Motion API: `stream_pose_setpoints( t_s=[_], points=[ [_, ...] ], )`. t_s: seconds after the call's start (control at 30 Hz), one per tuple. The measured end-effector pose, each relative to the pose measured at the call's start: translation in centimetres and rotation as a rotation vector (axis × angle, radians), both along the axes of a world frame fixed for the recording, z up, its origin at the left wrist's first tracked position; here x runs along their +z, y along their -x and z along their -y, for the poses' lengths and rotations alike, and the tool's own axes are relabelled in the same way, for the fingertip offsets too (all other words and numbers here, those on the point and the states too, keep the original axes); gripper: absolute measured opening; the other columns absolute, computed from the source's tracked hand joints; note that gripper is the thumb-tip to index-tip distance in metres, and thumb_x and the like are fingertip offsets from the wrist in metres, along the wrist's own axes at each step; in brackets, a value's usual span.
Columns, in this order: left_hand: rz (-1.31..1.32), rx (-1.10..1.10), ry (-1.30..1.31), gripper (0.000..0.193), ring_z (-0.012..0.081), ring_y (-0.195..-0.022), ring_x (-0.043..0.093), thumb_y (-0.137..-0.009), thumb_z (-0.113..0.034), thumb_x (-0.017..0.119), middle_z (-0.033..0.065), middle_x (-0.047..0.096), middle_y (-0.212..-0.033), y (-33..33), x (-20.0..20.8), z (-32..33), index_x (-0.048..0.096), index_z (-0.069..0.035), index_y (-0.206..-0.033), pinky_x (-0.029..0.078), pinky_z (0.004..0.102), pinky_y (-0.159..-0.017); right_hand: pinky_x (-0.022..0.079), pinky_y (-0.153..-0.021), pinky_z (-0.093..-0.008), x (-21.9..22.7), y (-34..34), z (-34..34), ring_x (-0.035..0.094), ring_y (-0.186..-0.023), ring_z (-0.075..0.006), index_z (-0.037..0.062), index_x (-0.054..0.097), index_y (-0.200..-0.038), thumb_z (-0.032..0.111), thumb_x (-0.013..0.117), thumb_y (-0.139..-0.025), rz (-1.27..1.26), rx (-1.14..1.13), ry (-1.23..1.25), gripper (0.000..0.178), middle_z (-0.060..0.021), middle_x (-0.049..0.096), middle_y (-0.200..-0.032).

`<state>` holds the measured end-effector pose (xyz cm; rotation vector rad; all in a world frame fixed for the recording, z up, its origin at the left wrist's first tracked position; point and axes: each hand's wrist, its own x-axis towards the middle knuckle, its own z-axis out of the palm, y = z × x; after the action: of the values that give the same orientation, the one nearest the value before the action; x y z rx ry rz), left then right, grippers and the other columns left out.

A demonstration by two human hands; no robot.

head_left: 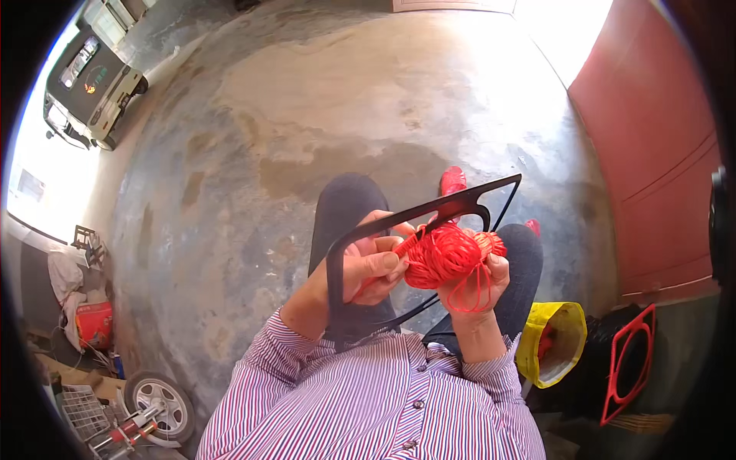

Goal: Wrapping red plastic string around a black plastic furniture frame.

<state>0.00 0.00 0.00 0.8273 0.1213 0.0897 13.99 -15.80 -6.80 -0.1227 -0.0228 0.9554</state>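
Cord, red and wound into a thick bundle (445,257), sits cupped in the right hand (497,280), whose thumb shows closed against the bundle's near side. Left of it, the left hand (370,268) has thumb and fingers together, seemingly pinched on red cord beside the bar of a black frame (335,284). The frame slants across both hands above the person's knees, with no firm rest to be seen, so it could twist or tip if the left hand's pinch eased. Slack loops (481,291) hang over the right palm; they could snag on a finger or knot together as cord pays out. A loose hold by the right hand might let the bundle roll off toward the floor (253,253), unwinding as it goes.

Much is hard to make out. The bundle covers most of the right hand's fingers, and the frame's bar cuts across the left hand's, so the exact contact with the cord cannot be told. The frame's lower side partly disappears behind the left hand and forearm. To the right hand's lower right, a yellow container (527,353) holds something red, too shadowed to identify.
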Motion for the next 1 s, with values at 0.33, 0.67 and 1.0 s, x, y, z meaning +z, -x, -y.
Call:
stream_pose_setpoints(
  t_s=[0.33,0.67,1.0],
  points=[
    [0.027,-0.012,0.035,0.055,0.0077,-0.044,0.038,-0.098,-0.016,0.060,0.0095,0.056,-0.082,0.4,-0.6,-1.1,0.038,-0.008,-0.147,0.027,0.0205,-0.035,0.050,-0.099,-0.0495,0.4,0.4,0.3,0.062,-0.109,-0.0351,-0.0074,0.053,-0.118,0.023,0.061,-0.075,0.140,-0.033,0.012,0.053,-0.0198,0.062,-0.114],
    [0.001,0.079,0.036,0.046,0.0076,-0.046,0.043,-0.099,-0.015,0.058,0.0139,0.062,-0.084,1.1,-2.3,-2.2,0.048,-0.007,-0.143,0.033,0.0201,-0.036,0.047,-0.100,-0.0508,0.0,-6.9,3.3,0.060,-0.111,-0.0360,-0.0052,0.058,-0.112,0.027,0.060,-0.084,0.169,-0.148,-0.166,0.043,-0.0195,0.063,-0.113],
    [-0.029,0.086,0.122,0.045,0.0083,-0.047,0.041,-0.100,-0.017,0.058,0.0105,0.059,-0.084,1.3,-3.6,-3.9,0.049,-0.010,-0.143,0.034,0.0203,-0.037,0.050,-0.096,-0.0455,5.4,-1.1,2.7,0.062,-0.107,-0.0331,-0.0025,0.039,-0.142,0.009,0.067,-0.081,0.406,0.210,0.114,0.068,-0.0196,0.060,-0.119]
  ],
)
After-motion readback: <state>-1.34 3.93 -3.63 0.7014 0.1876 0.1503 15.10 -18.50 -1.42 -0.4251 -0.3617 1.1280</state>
